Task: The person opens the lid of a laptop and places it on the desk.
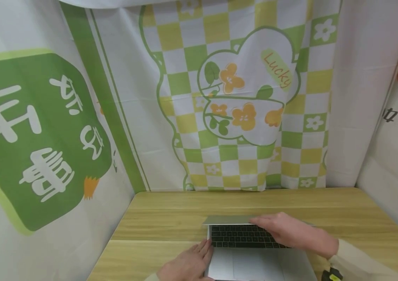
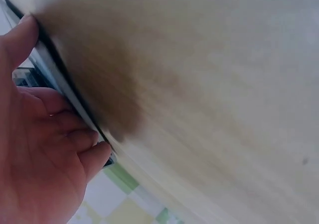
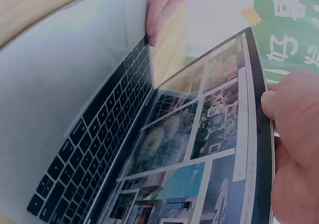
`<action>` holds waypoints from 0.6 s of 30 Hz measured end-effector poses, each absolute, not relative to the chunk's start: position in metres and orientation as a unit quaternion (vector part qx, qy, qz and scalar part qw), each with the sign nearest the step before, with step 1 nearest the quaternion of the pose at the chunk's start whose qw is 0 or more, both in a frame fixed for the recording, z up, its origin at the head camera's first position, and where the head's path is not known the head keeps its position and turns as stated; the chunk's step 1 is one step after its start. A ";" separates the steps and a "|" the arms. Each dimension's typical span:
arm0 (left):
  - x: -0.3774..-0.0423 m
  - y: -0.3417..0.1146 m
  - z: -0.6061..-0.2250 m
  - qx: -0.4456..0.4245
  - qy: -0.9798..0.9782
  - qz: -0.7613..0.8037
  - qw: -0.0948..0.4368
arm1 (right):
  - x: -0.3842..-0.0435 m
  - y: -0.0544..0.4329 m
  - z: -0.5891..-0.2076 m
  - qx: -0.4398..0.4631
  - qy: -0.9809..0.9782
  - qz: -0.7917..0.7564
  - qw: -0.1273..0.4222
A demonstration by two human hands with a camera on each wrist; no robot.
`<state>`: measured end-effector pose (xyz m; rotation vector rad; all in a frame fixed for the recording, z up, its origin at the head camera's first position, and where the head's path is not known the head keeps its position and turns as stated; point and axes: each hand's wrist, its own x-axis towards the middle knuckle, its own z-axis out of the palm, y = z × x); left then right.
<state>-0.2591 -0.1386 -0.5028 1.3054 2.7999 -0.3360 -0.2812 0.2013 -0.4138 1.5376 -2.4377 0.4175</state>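
Note:
A silver laptop (image 1: 258, 265) with black keys sits on the wooden table, its lid (image 1: 227, 220) tilted forward over the keyboard (image 3: 107, 119). The lit screen (image 3: 174, 134) displays a grid of pictures in the right wrist view. My right hand (image 1: 290, 232) pinches the lid's top edge, thumb on the screen's border (image 3: 266, 104) and fingers behind it. Against the left side of the base rests my left hand (image 1: 188, 263), its fingers lying along the edge. The left wrist view has this hand (image 2: 50, 139) with thumb and fingertips touching the laptop's side edge.
The wooden table (image 1: 163, 210) extends around the laptop. Printed cloth hangs behind it, with a green and yellow checked panel (image 1: 220, 156), and more cloth (image 1: 44, 140) hangs on the left. A small black and yellow object (image 1: 331, 274) is by the right wrist.

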 end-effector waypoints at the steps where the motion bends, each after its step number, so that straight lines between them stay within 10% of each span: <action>1: -0.260 -0.138 -0.503 0.424 0.899 -0.109 0.011 | -0.282 0.202 -0.413 0.525 -0.831 0.148 0.111; 18: -0.261 -0.138 -0.501 0.417 0.901 -0.116 0.022 | -0.297 0.200 -0.397 0.492 -0.849 0.173 0.088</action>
